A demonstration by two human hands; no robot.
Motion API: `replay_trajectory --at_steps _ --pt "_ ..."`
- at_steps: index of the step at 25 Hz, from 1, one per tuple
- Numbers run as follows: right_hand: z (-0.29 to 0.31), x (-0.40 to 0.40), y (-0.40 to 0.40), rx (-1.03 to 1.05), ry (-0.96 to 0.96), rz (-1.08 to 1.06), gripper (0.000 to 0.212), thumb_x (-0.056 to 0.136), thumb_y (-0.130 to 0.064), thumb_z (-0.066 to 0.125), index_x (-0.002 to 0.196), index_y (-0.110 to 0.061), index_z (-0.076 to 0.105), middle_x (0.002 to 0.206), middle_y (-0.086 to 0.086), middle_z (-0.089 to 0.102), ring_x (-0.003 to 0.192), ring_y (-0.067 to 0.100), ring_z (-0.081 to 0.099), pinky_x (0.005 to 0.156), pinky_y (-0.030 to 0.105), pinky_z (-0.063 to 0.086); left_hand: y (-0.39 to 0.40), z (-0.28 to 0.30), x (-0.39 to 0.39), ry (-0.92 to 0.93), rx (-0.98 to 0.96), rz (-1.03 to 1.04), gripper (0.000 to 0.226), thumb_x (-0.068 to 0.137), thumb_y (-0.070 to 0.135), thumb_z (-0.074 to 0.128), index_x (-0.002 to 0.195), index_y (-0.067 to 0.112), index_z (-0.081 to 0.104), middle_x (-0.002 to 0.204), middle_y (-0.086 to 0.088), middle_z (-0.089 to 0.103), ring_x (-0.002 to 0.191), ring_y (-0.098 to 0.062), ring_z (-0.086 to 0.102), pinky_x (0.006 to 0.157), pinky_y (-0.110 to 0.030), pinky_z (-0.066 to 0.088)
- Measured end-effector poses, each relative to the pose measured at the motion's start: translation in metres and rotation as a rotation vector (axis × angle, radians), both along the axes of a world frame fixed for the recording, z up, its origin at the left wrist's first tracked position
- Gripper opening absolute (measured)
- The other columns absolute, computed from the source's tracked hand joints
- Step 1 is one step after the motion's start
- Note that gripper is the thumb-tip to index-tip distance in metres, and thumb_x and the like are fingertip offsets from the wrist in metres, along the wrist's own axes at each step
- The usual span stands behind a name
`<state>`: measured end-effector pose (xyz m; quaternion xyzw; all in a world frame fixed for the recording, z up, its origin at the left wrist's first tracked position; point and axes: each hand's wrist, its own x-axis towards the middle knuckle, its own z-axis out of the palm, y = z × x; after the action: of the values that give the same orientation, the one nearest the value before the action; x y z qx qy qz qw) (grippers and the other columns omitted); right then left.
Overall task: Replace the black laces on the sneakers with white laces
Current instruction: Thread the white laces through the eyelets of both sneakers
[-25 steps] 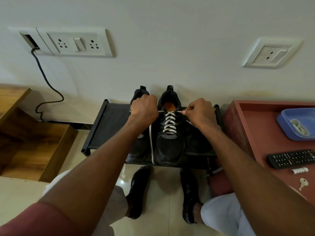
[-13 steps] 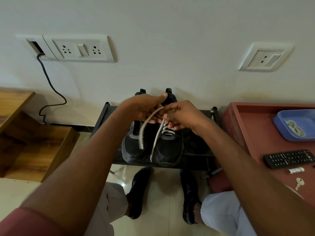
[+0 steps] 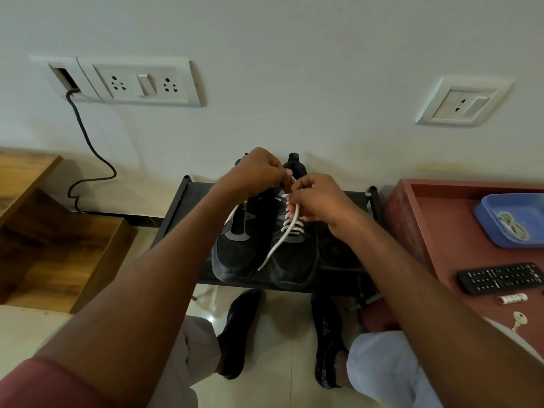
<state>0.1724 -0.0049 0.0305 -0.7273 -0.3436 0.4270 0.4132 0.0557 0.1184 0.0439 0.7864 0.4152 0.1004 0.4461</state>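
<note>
Two black sneakers stand side by side on a low black shoe rack [image 3: 176, 213]. The right sneaker [image 3: 294, 260] carries a white lace [image 3: 279, 245] crossed through its eyelets, with one loose end hanging down over the toe. The left sneaker [image 3: 235, 254] has another white end trailing along its inner side. My left hand [image 3: 259, 172] and my right hand [image 3: 318, 201] meet above the right sneaker's tongue, each pinching a lace end. The fingers hide where the two ends cross.
A red-brown table [image 3: 441, 231] at the right holds a blue tray [image 3: 500, 207] with a coiled lace [image 3: 512, 225], a black remote [image 3: 500, 278], a small tube and a key. Wooden steps [image 3: 44, 245] stand at the left. A black cable [image 3: 88, 160] hangs from the wall sockets.
My hands, first apart pulling the lace ends sideways, came together above the tongue and now cross the ends. The loose ends swung down over the sneakers.
</note>
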Motion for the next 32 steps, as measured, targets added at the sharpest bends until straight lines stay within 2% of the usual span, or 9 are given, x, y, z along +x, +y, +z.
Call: replay_trajectory --at_steps 3,8,13,19,21,24,26,29,32 --pt "0.021 0.008 -0.004 0.274 -0.446 0.057 0.014 0.097 -0.011 0.068 0.097 -0.023 0.075 0.088 -0.007 0.076 0.07 -0.002 0.07 0.066 0.013 0.052 0.002 0.01 0.005 -0.094 -0.154 -0.035 0.035 0.102 0.02 0.058 0.07 0.015 0.071 0.056 0.008 0.063 0.05 -0.005 0.049 0.054 -0.025 0.037" --pt "0.039 0.025 -0.001 0.559 -0.462 -0.016 0.022 0.1 -0.011 0.064 0.105 -0.026 0.08 0.099 -0.016 0.076 0.086 0.004 0.069 0.077 0.017 0.053 0.001 0.024 0.003 -0.156 -0.319 -0.128 0.016 0.095 0.004 0.06 0.101 0.003 0.075 0.095 -0.008 0.075 0.066 -0.01 0.056 0.055 -0.022 0.04" --pt "0.015 0.031 0.02 0.398 -0.203 -0.139 0.024 0.098 -0.005 0.064 0.099 -0.021 0.081 0.093 -0.004 0.079 0.081 0.014 0.077 0.077 0.035 0.064 0.0 0.009 0.007 -0.055 0.453 -0.044 0.013 0.087 0.026 0.077 0.093 0.017 0.071 0.079 0.005 0.069 0.074 -0.011 0.063 0.063 -0.028 0.045" --pt "0.003 0.031 0.027 0.217 -0.093 -0.023 0.018 0.099 -0.006 0.062 0.098 -0.016 0.078 0.086 0.014 0.077 0.063 0.015 0.065 0.055 0.025 0.051 0.007 -0.001 0.006 -0.006 0.755 -0.086 0.013 0.092 0.035 0.07 0.098 0.027 0.077 0.087 0.006 0.067 0.087 -0.014 0.062 0.071 -0.029 0.041" --pt "0.001 0.033 0.028 0.198 -0.238 -0.005 0.019 0.097 -0.01 0.064 0.098 -0.022 0.077 0.088 0.004 0.077 0.069 0.007 0.067 0.061 0.021 0.049 0.006 -0.002 0.004 -0.063 0.566 -0.045 0.013 0.09 0.034 0.073 0.092 0.023 0.079 0.082 0.006 0.067 0.077 -0.012 0.06 0.067 -0.029 0.044" --pt "0.006 0.036 0.025 0.304 -0.519 -0.036 0.022 0.092 -0.011 0.065 0.091 -0.031 0.074 0.1 -0.007 0.07 0.091 0.004 0.065 0.078 0.02 0.051 0.007 0.007 0.002 -0.206 -0.181 0.151 0.021 0.09 0.031 0.075 0.083 0.012 0.08 0.072 0.002 0.062 0.064 -0.014 0.048 0.061 -0.03 0.039" --pt "0.01 0.033 0.019 0.349 -0.526 0.042 0.007 0.091 -0.022 0.074 0.09 -0.029 0.074 0.101 -0.01 0.067 0.093 0.002 0.064 0.08 0.014 0.049 0.01 0.009 0.0 -0.239 -0.457 0.214 0.018 0.091 0.028 0.075 0.084 0.013 0.079 0.074 0.004 0.063 0.068 -0.012 0.047 0.061 -0.027 0.038" --pt "0.008 0.03 0.015 0.356 -0.603 0.085 0.012 0.088 -0.035 0.082 0.089 -0.025 0.074 0.101 -0.01 0.067 0.089 0.002 0.064 0.071 0.009 0.044 0.012 0.007 0.001 -0.261 -0.604 0.196 0.012 0.09 0.027 0.076 0.087 0.015 0.076 0.078 0.003 0.068 0.06 -0.007 0.044 0.055 -0.021 0.036" --pt "0.012 0.039 0.018 0.314 -0.419 0.032 0.021 0.091 -0.035 0.077 0.083 -0.016 0.076 0.093 -0.004 0.073 0.085 0.013 0.067 0.078 0.025 0.051 0.008 0.011 0.0 -0.267 -0.591 0.221 0.018 0.087 0.029 0.08 0.096 0.012 0.078 0.071 0.007 0.066 0.056 -0.005 0.039 0.052 -0.02 0.034"
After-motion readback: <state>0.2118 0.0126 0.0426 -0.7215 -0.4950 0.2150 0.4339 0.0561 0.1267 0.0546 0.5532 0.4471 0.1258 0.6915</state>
